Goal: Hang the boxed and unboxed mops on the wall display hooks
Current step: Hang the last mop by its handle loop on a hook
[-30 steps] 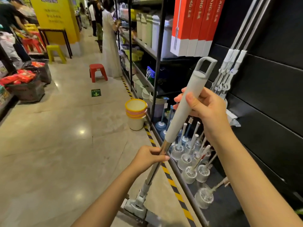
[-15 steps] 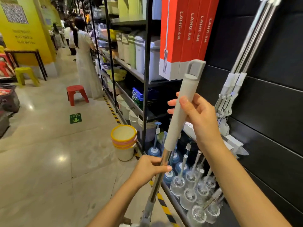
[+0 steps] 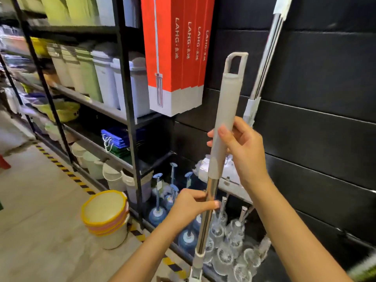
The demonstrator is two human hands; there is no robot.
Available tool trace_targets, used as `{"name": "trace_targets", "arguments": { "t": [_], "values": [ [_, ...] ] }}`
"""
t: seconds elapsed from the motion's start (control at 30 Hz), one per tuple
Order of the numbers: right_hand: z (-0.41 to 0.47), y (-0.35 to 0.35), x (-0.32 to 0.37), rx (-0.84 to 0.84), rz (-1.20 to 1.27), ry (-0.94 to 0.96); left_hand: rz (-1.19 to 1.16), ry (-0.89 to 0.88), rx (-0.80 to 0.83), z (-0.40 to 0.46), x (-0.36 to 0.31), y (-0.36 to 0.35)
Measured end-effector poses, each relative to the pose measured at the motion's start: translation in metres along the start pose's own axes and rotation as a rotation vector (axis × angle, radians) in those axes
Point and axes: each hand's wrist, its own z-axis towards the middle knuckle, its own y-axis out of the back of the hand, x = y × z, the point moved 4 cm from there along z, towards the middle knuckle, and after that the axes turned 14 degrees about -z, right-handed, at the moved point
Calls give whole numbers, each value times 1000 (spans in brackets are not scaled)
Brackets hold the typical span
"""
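Centrally, the right hand is gripping the mop by its grey handle, while the left hand is clasping its metal pole below.

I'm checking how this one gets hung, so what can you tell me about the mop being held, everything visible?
The unboxed mop stands nearly upright, leaning slightly right at the top, in front of the black wall. Its upper part is a matte grey sleeve that looks plastic, capped by a rectangular hanging loop. Below runs a shiny metal pole into a pale collar near the bottom edge; the head is out of view. The right hand holds the grey sleeve, and the left hand holds the metal pole lower down. The loop is on no hook yet.
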Motion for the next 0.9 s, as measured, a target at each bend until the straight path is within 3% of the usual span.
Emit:
{"name": "trace_targets", "arguments": {
  "t": [0.2, 0.4, 0.9],
  "values": [
    [38, 20, 12, -247, -146, 13, -72, -27, 187, 45, -37, -8],
    [82, 40, 20, -355, -200, 34, -102, -79, 233, 90, -65, -16],
    [212, 79, 23, -298, -171, 93, -9, -346, 228, 208, -140, -37]
  ]
}}
